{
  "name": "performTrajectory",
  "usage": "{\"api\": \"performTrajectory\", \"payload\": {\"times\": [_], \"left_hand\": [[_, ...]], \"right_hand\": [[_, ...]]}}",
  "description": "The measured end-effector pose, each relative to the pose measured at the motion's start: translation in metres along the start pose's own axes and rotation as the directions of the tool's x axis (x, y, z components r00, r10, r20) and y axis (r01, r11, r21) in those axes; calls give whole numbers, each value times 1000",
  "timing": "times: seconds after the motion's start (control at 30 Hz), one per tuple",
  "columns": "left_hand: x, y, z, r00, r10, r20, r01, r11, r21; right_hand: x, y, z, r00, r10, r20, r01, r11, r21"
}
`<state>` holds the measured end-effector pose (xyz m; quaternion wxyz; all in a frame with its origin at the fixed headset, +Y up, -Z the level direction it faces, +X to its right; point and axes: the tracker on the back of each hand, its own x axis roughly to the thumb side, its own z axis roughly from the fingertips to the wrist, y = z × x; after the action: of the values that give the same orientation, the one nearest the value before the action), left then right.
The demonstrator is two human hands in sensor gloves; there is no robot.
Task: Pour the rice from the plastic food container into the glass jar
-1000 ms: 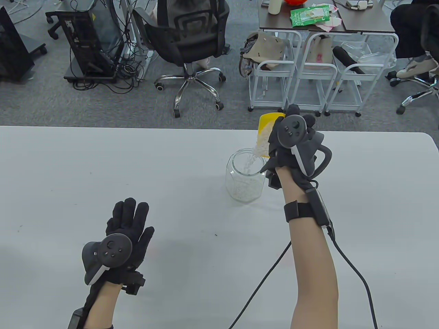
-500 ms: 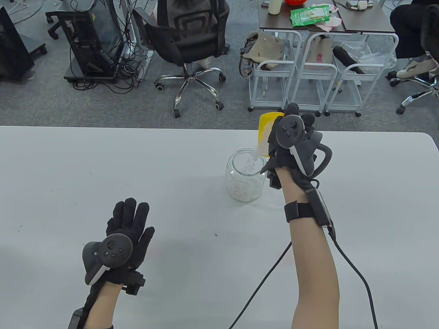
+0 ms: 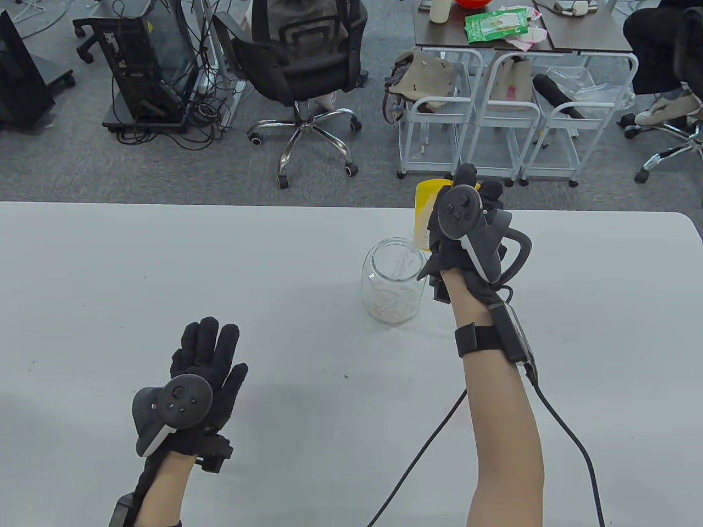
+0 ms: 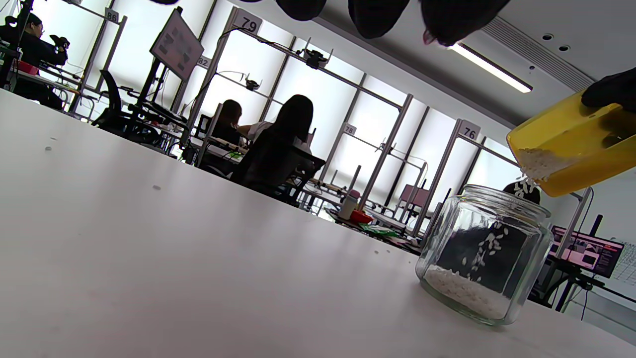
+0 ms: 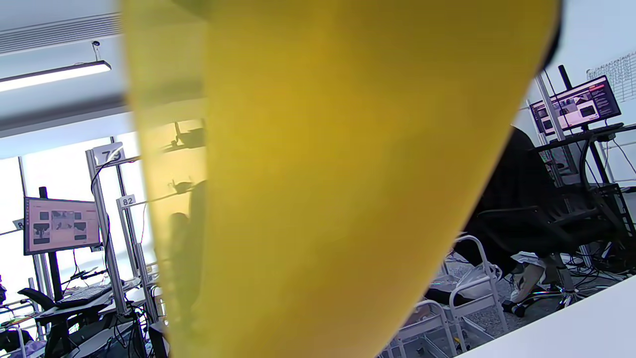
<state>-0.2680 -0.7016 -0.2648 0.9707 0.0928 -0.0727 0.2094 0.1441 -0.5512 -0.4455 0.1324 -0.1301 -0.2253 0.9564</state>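
Note:
My right hand (image 3: 464, 219) grips a yellow plastic container (image 3: 425, 208) and holds it tilted over the mouth of a glass jar (image 3: 392, 280). In the left wrist view the container (image 4: 571, 144) has rice at its lower lip and a few grains fall into the jar (image 4: 484, 253). A layer of rice lies on the jar's bottom. The container (image 5: 323, 179) fills the right wrist view. My left hand (image 3: 206, 362) rests flat on the table, fingers spread, well to the left of the jar and holding nothing.
The white table (image 3: 165, 263) carries only the jar. A black cable (image 3: 423, 444) runs from my right wrist across the table to its near edge. Office chairs, white carts and a desk stand on the floor beyond the far edge.
The stream of rice from the container has thinned to a few falling grains. The rice left in the container has shrunk. My right hand has tilted slightly more. The left hand has not moved.

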Motion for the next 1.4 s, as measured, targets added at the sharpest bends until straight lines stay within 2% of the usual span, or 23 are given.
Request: {"api": "performTrajectory", "payload": {"times": [0.8,1.23,1.4], "left_hand": [[1,-1,0,1000,-1,4,1,1000,-4],[1,-1,0,1000,-2,6,2,1000,-3],[2,-1,0,1000,-4,7,4,1000,-3]], "right_hand": [[18,-2,11,986,109,129,-101,993,-65],[29,2,18,958,189,216,-169,980,-108],[35,5,23,927,260,272,-226,963,-147]]}}
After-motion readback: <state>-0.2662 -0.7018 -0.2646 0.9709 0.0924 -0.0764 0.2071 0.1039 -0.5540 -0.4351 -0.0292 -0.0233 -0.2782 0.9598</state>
